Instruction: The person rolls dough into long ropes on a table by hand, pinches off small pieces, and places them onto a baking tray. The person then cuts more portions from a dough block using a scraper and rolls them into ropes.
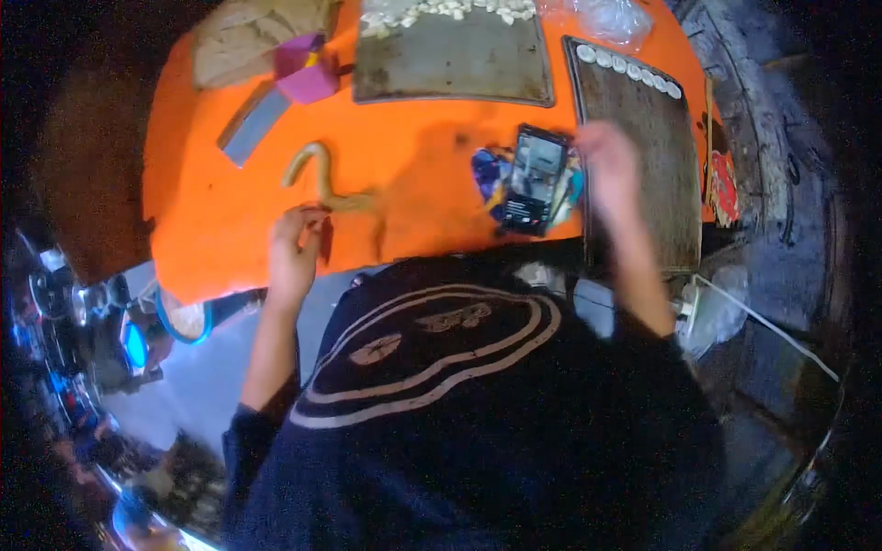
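Note:
A curved rope of pale dough [323,174] lies on the orange table cover [423,184]. Beside its lower end is my left hand [294,246], thumb and fingers slightly bent with a gap between them. Whether the fingertips touch the dough I cannot tell. My right hand [611,170], smeared by motion, is just right of a black phone [536,179] with a lit screen, over the near left edge of the right-hand tray [648,174]. The phone rests on a crumpled multicoloured wrapper [490,173]. What the right fingers hold, if anything, is unclear.
Round white pieces [634,72] line the right tray's far end. Another metal tray [450,64] bears small pale pieces [459,9]. A flat grey scraper [254,124], a pink container [308,78] and brown paper [253,41] are at the left; a clear plastic bag [616,20] is far right.

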`<act>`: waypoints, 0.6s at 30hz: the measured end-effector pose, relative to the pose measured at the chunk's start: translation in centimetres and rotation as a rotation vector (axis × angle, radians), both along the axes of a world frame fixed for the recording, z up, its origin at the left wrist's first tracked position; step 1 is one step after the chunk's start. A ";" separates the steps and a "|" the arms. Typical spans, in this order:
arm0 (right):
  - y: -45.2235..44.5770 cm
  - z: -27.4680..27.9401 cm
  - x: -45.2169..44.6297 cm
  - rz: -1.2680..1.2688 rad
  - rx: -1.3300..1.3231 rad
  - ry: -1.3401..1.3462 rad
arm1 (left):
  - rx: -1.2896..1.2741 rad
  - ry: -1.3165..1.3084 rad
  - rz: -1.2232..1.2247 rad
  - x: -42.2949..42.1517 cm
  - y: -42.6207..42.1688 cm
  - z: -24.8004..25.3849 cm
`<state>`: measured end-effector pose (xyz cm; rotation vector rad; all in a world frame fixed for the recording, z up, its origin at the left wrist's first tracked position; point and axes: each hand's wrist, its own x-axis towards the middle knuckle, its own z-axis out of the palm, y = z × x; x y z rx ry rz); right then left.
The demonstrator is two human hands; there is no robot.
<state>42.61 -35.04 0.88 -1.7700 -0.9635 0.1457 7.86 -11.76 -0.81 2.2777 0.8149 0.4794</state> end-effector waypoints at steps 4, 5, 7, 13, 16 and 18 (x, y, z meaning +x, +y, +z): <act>7.0 -1.3 -14.3 0.377 -0.453 -0.460 | 0.086 0.000 -0.110 -1.6 6.5 -0.8; 8.5 -3.0 -16.0 0.342 -0.485 -0.511 | 0.111 0.005 -0.143 -1.7 7.6 -1.0; 11.7 -5.3 -17.9 0.334 -0.513 -0.603 | 0.208 0.017 -0.230 -0.5 9.6 -2.0; 16.5 -7.4 -20.3 0.301 -0.475 -0.459 | 0.252 0.054 -0.253 3.5 12.0 -3.9; 16.8 -6.8 -19.6 0.372 -0.518 -0.364 | 0.134 0.132 -0.284 4.0 12.5 -3.8; 16.7 -2.3 -19.3 0.336 -0.581 -0.320 | 0.028 0.133 -0.333 2.9 13.4 -2.2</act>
